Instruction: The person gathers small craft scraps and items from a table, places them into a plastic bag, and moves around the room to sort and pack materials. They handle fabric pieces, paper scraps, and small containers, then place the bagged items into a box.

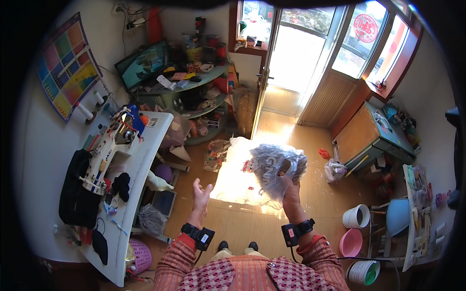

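Note:
My right hand [292, 192] grips a crumpled translucent grey plastic bag [271, 163] with printing on it; something brown shows near my fingers. My left hand [201, 196] is raised to the left of the bag, fingers apart, holding nothing. Below the hands a pale plastic sheet or large bag [233, 178] lies on the wooden floor in bright sunlight, partly covered by the grey bag. Beside its upper left edge rests a clear bag with multicoloured contents [216, 154]. Each wrist carries a black strapped device.
At left stands a white table [145, 145] with a sewing machine [109, 154] and black cloth. A corner shelf [214, 76] holds a monitor [143, 65]. An open door [295, 65] lies ahead. At right are a cabinet [358, 134], a white bucket [356, 216] and a pink basin [350, 242].

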Available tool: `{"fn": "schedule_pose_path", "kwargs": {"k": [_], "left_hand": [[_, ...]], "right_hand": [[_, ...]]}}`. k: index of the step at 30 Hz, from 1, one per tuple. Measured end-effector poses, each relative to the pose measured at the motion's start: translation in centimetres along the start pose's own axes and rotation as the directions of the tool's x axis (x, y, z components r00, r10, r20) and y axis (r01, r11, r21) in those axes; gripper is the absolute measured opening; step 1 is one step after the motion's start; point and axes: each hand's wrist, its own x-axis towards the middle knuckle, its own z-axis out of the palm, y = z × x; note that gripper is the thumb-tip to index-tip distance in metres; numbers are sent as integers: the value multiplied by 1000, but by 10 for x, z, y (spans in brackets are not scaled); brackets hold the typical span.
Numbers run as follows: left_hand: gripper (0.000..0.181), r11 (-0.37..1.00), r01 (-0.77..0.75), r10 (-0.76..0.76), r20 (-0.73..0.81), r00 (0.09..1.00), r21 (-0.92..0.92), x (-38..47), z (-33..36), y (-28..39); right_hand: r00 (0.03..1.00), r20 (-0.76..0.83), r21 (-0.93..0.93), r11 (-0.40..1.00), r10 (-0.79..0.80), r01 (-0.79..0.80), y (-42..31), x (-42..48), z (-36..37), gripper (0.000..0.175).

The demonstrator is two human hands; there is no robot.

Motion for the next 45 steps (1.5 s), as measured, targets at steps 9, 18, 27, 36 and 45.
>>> {"fn": "schedule_pose_path", "kwargs": {"k": [9, 18, 27, 36, 45], "left_hand": [[60, 841, -537, 466, 413, 783, 70, -30, 66, 121], [3, 834, -548, 549, 208, 809, -68, -23, 75, 97], [55, 897, -92, 275, 382, 882, -433, -13, 24, 74], [113, 847, 447, -318, 401, 859, -286, 17, 12, -24], [65, 961, 91, 13, 369, 929, -261, 10, 10, 37]], "right_hand": [[972, 209, -736, 638, -105, 227, 17, -28, 43, 62], [889, 410, -911, 54, 204, 408, 7, -39, 34, 53], [803, 596, -783, 216, -4, 583, -2, -44, 23, 63], [864, 420, -679, 728, 276, 97, -26, -58, 6, 54], [870, 347, -735, 678, 349, 21, -42, -51, 0, 53]]}}
